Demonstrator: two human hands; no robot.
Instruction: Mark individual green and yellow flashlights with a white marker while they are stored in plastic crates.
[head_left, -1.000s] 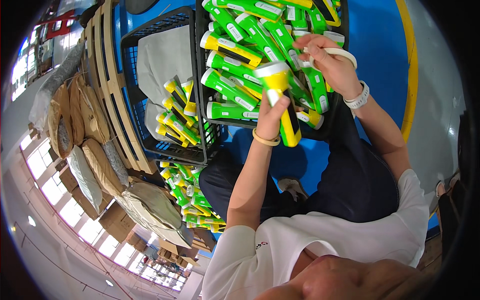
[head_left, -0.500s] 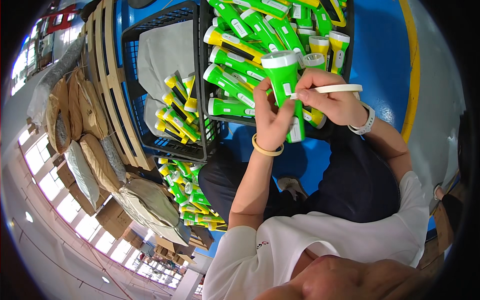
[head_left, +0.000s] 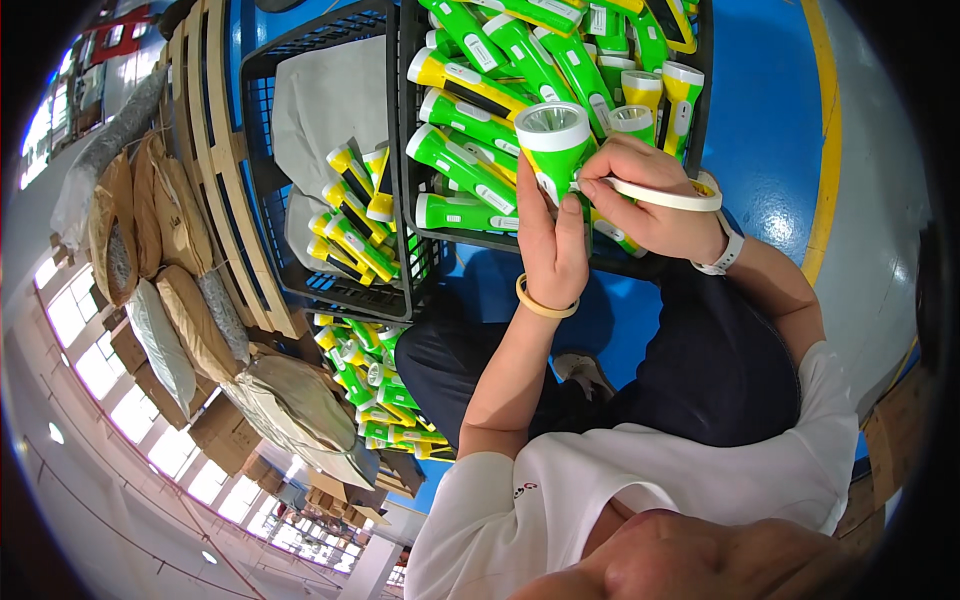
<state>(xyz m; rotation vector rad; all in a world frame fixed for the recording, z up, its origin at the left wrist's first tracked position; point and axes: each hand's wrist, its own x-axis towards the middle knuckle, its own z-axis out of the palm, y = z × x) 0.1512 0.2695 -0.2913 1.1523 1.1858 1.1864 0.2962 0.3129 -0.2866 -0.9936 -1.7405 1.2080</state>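
Note:
My left hand [head_left: 553, 245] is wrapped around a green and yellow flashlight [head_left: 556, 150]. Its white-rimmed head points away from me and the clear lens faces up. Most of the flashlight's body is hidden behind my fingers. In my right hand [head_left: 655, 205] is a thin white curved band [head_left: 665, 197], shaped like a narrow roll of tape. The fingertips of this hand are closed at the side of the flashlight, where the band's near end touches or almost touches it. Whatever the fingertips pinch there is too small to make out.
Beyond my hands, a black crate [head_left: 408, 150] is heaped with flashlights. Left of it, another black crate [head_left: 262, 170] holds grey sheeting [head_left: 330, 105] and several flashlights. More flashlights [head_left: 385, 400] lie beside my left knee. A wooden pallet [head_left: 215, 150] and stuffed sacks [head_left: 185, 210] stand further left.
The flashlight has tipped so its lens now shows and its body is foreshortened. My left hand turned with it. The white band has tilted in my right hand.

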